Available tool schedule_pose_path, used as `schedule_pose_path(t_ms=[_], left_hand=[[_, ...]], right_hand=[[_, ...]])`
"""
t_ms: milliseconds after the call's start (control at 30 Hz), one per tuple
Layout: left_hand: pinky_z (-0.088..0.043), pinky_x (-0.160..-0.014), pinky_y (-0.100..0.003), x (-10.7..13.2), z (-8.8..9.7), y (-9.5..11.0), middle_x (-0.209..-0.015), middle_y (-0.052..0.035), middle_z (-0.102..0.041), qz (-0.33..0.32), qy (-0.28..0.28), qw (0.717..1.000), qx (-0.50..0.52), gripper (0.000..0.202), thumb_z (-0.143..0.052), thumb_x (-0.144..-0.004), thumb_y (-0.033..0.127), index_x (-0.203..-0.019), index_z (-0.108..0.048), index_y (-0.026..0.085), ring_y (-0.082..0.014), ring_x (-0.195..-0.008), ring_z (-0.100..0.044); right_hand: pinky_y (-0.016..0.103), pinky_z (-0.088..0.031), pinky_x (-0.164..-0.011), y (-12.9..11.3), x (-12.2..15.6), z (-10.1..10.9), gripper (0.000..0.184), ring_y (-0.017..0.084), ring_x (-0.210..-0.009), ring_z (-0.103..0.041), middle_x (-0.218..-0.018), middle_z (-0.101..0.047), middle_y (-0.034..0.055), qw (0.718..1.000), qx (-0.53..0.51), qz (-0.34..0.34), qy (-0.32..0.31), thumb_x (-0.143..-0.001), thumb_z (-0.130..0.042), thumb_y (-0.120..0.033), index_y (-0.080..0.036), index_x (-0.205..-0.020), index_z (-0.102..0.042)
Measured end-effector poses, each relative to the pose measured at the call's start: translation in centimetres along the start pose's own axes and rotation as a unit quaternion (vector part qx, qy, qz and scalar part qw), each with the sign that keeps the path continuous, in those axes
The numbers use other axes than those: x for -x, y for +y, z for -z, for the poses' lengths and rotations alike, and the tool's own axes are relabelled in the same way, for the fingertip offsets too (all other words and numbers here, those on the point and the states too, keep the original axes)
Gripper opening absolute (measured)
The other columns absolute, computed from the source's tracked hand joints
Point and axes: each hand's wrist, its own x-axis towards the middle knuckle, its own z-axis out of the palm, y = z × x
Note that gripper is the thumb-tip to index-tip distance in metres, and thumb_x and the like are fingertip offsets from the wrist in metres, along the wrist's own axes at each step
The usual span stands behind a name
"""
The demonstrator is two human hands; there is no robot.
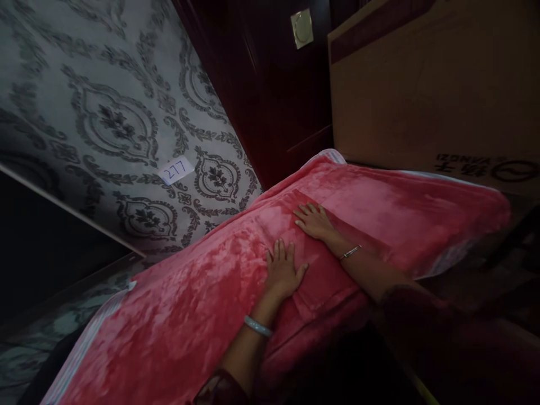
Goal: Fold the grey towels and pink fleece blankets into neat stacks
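A pink-red plush cloth (181,304) with pale striped edging is spread wide in front of me. On its middle lies a smoother, darker red piece of fabric (333,275), apparently folded; I cannot tell what kind of item it is. My left hand (284,274) rests palm down at the left side of this fabric, fingers spread. Farther forward and to the right, my right hand (314,221) lies flat on its upper part, fingers also apart. Neither hand grips anything. What supports the plush cloth is hidden beneath it.
A large cardboard box (430,95) stands behind the cloth at the right. Beyond the cloth are a dark red glossy panel (270,84) and a patterned wall (113,124) bearing a paper label marked 277 (176,170). A dark panel (42,247) is at the left.
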Motion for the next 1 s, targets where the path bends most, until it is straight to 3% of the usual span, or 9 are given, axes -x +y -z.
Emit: schedule_pose_path(t_ms=[133, 300, 433, 533, 667, 833, 1000], left_hand=[[-0.013, -0.122, -0.060, 1.7, 1.3, -0.3, -0.164, -0.0187, -0.023, 0.016, -0.026, 1.000, 0.008, 0.071, -0.037, -0.097, 0.052, -0.155, -0.033, 0.011, -0.0312, -0.154, -0.015], [-0.016, -0.122, -0.059, 3.1, 3.5, 2.2, -0.154, -0.0160, -0.045, -0.022, 0.005, 0.999, 0.031, 0.056, -0.040, -0.097, 0.043, -0.146, -0.048, 0.017, -0.0306, -0.147, -0.034], [-0.016, -0.122, -0.060, 3.8, 2.5, 4.4, -0.162, -0.0151, -0.032, -0.071, 0.020, 0.996, 0.052, 0.067, -0.046, -0.094, 0.051, -0.153, -0.039, 0.020, -0.0332, -0.152, -0.022], [-0.018, -0.121, -0.062, 4.2, 1.0, 4.6, -0.164, -0.0138, -0.025, -0.061, -0.006, 0.996, 0.061, 0.071, -0.046, -0.093, 0.055, -0.156, -0.034, 0.023, -0.0364, -0.152, -0.016], [-0.014, -0.123, -0.061, 4.6, 0.4, 4.5, -0.165, -0.0126, -0.022, -0.053, -0.015, 0.997, 0.062, 0.068, -0.043, -0.094, 0.055, -0.155, -0.037, 0.024, -0.0359, -0.153, -0.013], [-0.017, -0.122, -0.061, 6.4, 0.1, 4.0, -0.164, -0.0143, -0.026, -0.065, -0.016, 0.994, 0.091, 0.068, -0.040, -0.096, 0.057, -0.156, -0.034, 0.024, -0.0348, -0.153, -0.016], [-0.020, -0.124, -0.059, 11.4, -0.8, 2.3, -0.163, -0.0133, -0.029, -0.095, 0.029, 0.989, 0.107, 0.067, -0.038, -0.097, 0.053, -0.157, -0.031, 0.024, -0.0315, -0.152, -0.022]], right_hand=[[0.058, -0.012, -0.119, -0.3, 0.1, 0.6, 0.058, 0.032, -0.149, -0.022, -0.161, -0.032, 0.0064, 1.000, 0.006, -0.002, 0.000, -0.100, -0.029, -0.048, -0.026, -0.152, -0.044], [0.055, -0.013, -0.120, -1.2, 0.5, 3.0, 0.058, 0.030, -0.151, -0.019, -0.162, -0.028, 0.0070, 0.998, -0.014, -0.014, -0.061, -0.101, -0.032, -0.047, -0.025, -0.154, -0.040], [0.060, -0.016, -0.119, -1.4, 3.4, 3.9, 0.057, 0.032, -0.151, -0.018, -0.163, -0.026, 0.0058, 0.997, -0.008, 0.000, -0.078, -0.100, -0.039, -0.048, -0.031, -0.155, -0.038], [0.061, -0.017, -0.118, -0.8, 6.9, 3.5, 0.057, 0.034, -0.149, -0.022, -0.161, -0.032, 0.0052, 0.998, 0.014, 0.029, -0.056, -0.099, -0.042, -0.050, -0.031, -0.153, -0.041], [0.059, -0.017, -0.120, -0.1, 9.9, 2.8, 0.058, 0.035, -0.149, -0.023, -0.161, -0.032, 0.0047, 0.998, 0.035, 0.045, -0.026, -0.101, -0.031, -0.048, -0.026, -0.154, -0.041], [0.062, -0.026, -0.116, 0.8, 9.7, 1.2, 0.067, 0.038, -0.145, -0.031, -0.156, -0.039, 0.0069, 0.999, 0.008, 0.039, 0.005, -0.097, -0.022, -0.061, -0.029, -0.150, -0.047], [0.064, -0.030, -0.110, 2.8, 8.9, -1.2, 0.096, 0.042, -0.141, -0.036, -0.149, -0.048, 0.0135, 0.998, -0.020, 0.052, 0.038, -0.082, -0.008, -0.085, -0.029, -0.141, -0.060]])
